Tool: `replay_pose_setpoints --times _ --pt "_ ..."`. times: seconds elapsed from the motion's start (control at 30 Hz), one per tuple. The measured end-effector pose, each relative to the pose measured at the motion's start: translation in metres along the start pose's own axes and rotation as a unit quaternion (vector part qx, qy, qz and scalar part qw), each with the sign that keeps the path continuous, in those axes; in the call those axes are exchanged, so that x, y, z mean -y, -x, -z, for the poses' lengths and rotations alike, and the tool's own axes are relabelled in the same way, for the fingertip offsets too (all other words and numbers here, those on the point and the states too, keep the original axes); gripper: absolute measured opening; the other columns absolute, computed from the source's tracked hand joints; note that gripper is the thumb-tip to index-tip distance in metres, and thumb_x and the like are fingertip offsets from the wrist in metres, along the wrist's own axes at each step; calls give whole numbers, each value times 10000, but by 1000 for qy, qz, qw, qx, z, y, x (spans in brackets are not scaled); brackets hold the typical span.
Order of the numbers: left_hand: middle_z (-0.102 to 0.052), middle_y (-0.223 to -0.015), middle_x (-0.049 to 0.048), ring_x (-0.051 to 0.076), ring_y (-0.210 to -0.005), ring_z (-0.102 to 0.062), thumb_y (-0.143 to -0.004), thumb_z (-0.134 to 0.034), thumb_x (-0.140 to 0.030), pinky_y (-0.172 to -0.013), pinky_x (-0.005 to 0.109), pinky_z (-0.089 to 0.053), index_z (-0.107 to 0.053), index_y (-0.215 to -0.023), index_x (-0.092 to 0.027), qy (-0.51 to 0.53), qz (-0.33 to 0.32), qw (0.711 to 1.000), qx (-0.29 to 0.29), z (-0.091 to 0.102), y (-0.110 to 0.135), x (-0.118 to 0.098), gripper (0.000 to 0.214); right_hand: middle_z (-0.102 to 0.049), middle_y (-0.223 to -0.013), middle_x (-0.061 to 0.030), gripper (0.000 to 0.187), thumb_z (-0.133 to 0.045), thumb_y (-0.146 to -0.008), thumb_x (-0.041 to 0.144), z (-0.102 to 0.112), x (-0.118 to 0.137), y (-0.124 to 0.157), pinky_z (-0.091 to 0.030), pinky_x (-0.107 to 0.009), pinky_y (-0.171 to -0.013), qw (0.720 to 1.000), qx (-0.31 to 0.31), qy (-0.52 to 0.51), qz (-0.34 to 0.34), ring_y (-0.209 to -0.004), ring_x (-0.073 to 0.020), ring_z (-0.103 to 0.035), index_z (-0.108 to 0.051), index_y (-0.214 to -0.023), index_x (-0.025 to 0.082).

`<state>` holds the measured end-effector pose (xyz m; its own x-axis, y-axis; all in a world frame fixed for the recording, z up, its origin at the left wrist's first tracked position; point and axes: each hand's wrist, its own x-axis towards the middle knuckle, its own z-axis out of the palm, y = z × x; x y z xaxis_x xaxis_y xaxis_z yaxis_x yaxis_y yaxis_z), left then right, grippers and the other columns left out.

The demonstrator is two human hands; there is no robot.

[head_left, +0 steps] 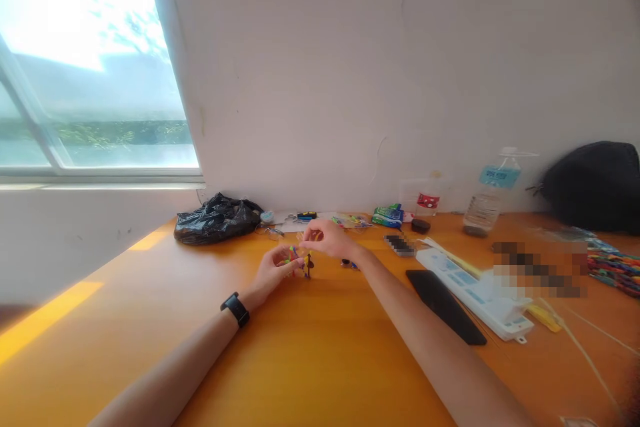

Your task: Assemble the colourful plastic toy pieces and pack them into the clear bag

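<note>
My left hand (274, 269), with a black watch (235, 309) on its wrist, is closed on a small multicoloured beaded piece (301, 263) held just above the orange table (310, 353). My right hand (326, 238) is pinched shut right above that piece, fingertips close to its top; what it pinches is too small to make out. Both forearms reach in from the bottom edge. A few small coloured bits (349, 263) lie on the table just right of the hands.
A black plastic bag (216, 218) lies at the back left near the window. Behind the hands are small craft items (305, 217) and a green packet (387, 215). To the right are a black phone (445, 306), a white power strip (475, 293), a water bottle (491, 200), a black bag (595, 185).
</note>
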<state>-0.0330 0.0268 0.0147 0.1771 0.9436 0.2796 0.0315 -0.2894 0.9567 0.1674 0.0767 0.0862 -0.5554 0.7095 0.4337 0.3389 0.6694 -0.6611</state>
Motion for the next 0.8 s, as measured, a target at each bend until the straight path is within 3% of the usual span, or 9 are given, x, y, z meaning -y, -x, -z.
replay_pose_setpoints --times 0.07,0.2,0.3,0.4,0.47,0.6,0.67,0.8 --pt "-695 -700 22 107 -532 -563 -774 -813 -541 -488 213 -406 -694 -911 -146 -13 23 1000 -11 -1 1 0 435 -713 -798 -24 220 -779 -786 378 4 0 1 -484 -268 -692 999 48 -8 2 -735 -157 -640 -700 -772 174" --pt "-633 -576 6 71 -438 -450 -797 -767 -598 -419 197 -288 -652 -719 -144 -14 29 999 7 -1 2 -2 474 -720 -844 -32 192 -758 -803 356 10 4 2 -485 -270 -708 1000 23 -7 2 -761 -159 -641 -703 -805 172" --pt "-640 -566 25 91 -434 -483 -827 -697 -662 -417 212 -317 -661 -699 -146 3 37 999 31 -1 3 -2 532 -706 -809 -28 180 -723 -831 345 12 5 3 -465 -261 -677 1000 11 -2 -1 -742 -156 -619 -702 -806 168" --pt "-691 -641 48 139 -520 -596 -821 -677 -694 -464 228 -414 -720 -864 -140 37 29 999 14 0 2 -1 557 -664 -773 -3 211 -743 -813 377 12 3 4 -429 -244 -624 999 32 -8 -11 -698 -143 -581 -689 -849 176" --pt "-695 -648 46 152 -549 -625 -804 -703 -684 -480 228 -435 -728 -918 -136 52 23 998 -5 -1 1 0 560 -625 -760 27 298 -770 -789 384 12 -1 4 -416 -233 -608 999 42 -22 -23 -675 -132 -558 -681 -1005 199" --pt "-667 -602 37 155 -530 -611 -788 -744 -645 -465 230 -408 -723 -807 -136 66 32 997 -31 -1 0 3 511 -604 -780 47 671 -777 -777 342 9 -14 4 -449 -238 -653 997 21 -61 -52 -707 -140 -584 -522 -1390 242" --pt "-673 -619 41 155 -542 -608 -792 -752 -623 -490 238 -421 -721 -764 -137 69 34 996 -43 0 0 4 488 -619 -798 27 642 -783 -767 352 9 -22 3 -465 -249 -682 996 24 -64 -59 -736 -151 -604 -573 -1359 217" --pt "-728 -773 43 141 -655 -633 -768 -820 -504 -650 244 -489 -736 -834 -145 83 11 993 -81 4 -6 10 375 -652 -815 -5 407 -786 -763 404 14 -34 1 -476 -261 -706 996 48 -61 -46 -740 -153 -614 -733 -1090 168"
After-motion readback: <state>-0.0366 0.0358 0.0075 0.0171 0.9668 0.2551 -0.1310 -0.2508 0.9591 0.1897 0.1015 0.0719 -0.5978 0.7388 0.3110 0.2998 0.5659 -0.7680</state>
